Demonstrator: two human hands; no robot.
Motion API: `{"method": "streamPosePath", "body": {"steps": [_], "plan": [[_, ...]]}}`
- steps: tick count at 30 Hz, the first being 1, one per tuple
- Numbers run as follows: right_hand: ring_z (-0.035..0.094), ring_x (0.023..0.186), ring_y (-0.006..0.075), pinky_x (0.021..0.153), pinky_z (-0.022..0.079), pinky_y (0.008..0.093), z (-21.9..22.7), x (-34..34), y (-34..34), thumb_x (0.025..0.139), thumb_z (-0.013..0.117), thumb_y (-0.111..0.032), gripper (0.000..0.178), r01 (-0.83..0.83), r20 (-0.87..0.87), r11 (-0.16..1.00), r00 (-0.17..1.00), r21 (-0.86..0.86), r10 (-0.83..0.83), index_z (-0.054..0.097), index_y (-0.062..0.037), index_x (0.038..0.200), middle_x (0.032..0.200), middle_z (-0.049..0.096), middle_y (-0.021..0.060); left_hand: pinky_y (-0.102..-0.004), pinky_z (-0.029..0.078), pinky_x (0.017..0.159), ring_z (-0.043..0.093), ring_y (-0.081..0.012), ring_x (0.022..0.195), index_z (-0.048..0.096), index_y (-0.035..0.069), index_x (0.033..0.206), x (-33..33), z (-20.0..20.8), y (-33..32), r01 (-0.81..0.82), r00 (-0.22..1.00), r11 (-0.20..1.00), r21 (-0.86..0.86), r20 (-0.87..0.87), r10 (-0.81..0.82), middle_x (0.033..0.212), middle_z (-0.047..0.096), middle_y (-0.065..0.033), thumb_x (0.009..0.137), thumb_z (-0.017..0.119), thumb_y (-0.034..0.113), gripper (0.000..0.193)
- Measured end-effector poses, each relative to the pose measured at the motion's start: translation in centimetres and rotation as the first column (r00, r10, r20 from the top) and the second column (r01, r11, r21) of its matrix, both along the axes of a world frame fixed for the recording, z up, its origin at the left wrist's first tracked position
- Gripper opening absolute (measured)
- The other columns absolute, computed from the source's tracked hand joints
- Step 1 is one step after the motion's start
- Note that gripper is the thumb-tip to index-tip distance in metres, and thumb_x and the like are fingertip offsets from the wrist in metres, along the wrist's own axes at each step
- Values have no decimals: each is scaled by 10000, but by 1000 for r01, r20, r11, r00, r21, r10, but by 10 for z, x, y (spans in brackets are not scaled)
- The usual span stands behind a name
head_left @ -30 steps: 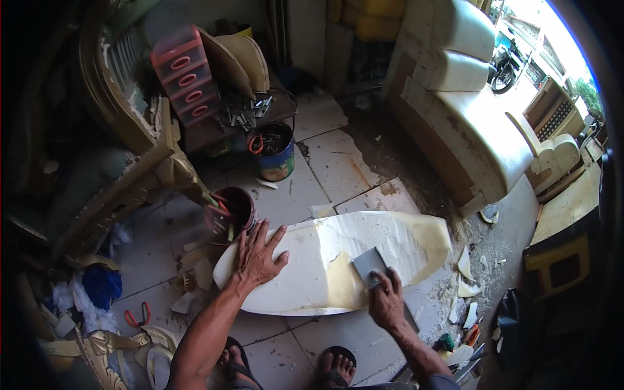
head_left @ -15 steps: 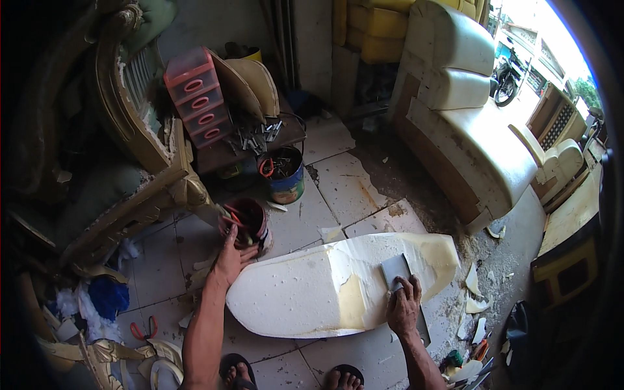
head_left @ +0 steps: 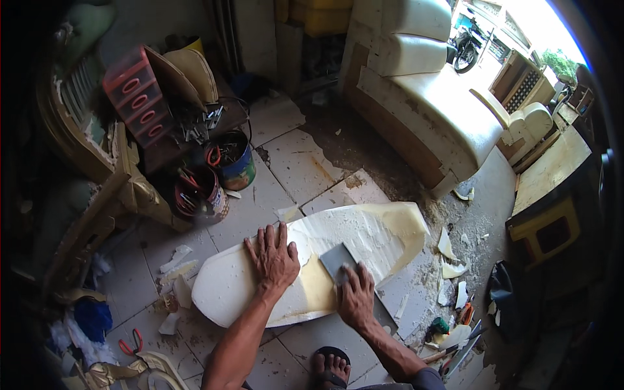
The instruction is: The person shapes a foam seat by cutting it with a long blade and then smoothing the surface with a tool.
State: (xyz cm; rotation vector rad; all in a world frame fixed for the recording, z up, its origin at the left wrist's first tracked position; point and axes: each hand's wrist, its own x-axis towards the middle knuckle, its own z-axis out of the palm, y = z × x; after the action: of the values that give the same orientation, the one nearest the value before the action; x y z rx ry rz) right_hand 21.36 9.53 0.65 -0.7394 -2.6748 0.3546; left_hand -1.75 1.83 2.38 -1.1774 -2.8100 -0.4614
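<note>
A long foam seat block [head_left: 227,283], white with a yellowish patch in its middle and a yellowish far right end, lies across the tiled floor before me. My left hand [head_left: 275,260] rests on its white top, palm down and fingers spread. To the right, my right hand [head_left: 356,298] is closed on a long flat grey plate [head_left: 335,260] lying slantwise over the foam. The near end of this plate juts past the foam's edge; my fingers cover its middle. Roughened streaks mark the foam beside the plate.
A maroon bucket of tools [head_left: 211,198] and a blue bucket [head_left: 242,172] stand beyond the foam. Red drawers [head_left: 136,97] sit behind them. A cream sofa [head_left: 422,123] is at the far right. Foam scraps [head_left: 450,266] and hand tools [head_left: 461,344] litter the right side.
My left hand has left the maroon bucket and now lies on the foam. The bucket sits farther from the foam, closer to the blue one. The view has shifted; my right hand keeps the plate.
</note>
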Motion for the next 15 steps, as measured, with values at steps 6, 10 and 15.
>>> {"method": "streamPosePath", "body": {"steps": [6, 10, 15], "plan": [[394, 1398, 508, 1124, 339, 589, 8, -95, 55, 945, 560, -114, 252, 58, 7, 992, 998, 108, -60, 656, 30, 1128, 1469, 535, 165, -701, 174, 1180, 428, -362, 1362, 418, 80, 1557, -2, 14, -5, 78, 996, 997, -27, 33, -78, 1383, 486, -169, 959, 556, 332, 664], [386, 1423, 494, 1105, 360, 605, -14, -45, 0, 932, 614, -167, 240, -34, -50, 998, 998, 46, 36, 690, 13, 1072, 1487, 536, 150, -700, 201, 1168, 428, -369, 1364, 393, 57, 1570, -2, 9, -7, 10, 999, 1000, -22, 42, -9, 1437, 471, -181, 946, 560, 347, 708], [419, 1398, 471, 1147, 331, 586, -25, -8, 42, 914, 627, -127, 370, 48, 41, 989, 998, 138, -54, 638, 24, 1252, 1502, 525, 143, -710, 161, 1180, 423, -384, 1368, 381, 52, 1576, 2, 1, -14, 69, 997, 998, 2, -22, -69, 1434, 480, -207, 941, 563, 347, 723]]}}
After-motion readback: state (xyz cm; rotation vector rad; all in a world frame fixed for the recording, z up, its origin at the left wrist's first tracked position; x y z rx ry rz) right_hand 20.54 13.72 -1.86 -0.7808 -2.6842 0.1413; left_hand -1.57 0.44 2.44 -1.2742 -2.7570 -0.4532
